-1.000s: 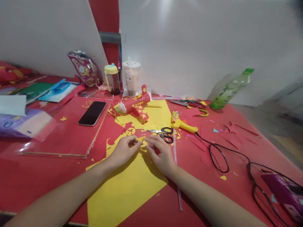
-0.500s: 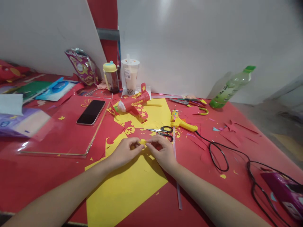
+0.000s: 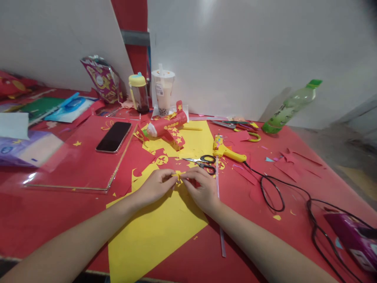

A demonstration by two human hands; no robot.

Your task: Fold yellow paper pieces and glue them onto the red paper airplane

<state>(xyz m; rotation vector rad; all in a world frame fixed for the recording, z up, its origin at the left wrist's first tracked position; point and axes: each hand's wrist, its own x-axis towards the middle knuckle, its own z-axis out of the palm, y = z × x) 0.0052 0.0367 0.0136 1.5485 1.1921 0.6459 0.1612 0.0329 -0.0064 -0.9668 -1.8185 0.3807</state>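
Both my left hand and my right hand pinch a small yellow paper cutout between their fingertips; fingers partly cover its outline. Beneath them lies a large sheet of yellow paper. Just beyond my right hand, black-handled scissors rest on the table with blades pointing left. A yellow glue gun lies to the right of the scissors, and a clear glue stick runs past my right wrist. Farther back is a red paper-covered bottle shaped like a plane, decorated with yellow stars.
A phone lies on a clear plastic folder at left. Behind stand a snack bag, a yellow-lidded bottle and a bubble tea cup. A green bottle leans on the wall; a black cord loops at right.
The yellow cutout has turned slightly between my fingertips, and both hands stay nearly in place. The camera view has shifted a little; the other things lie as before.
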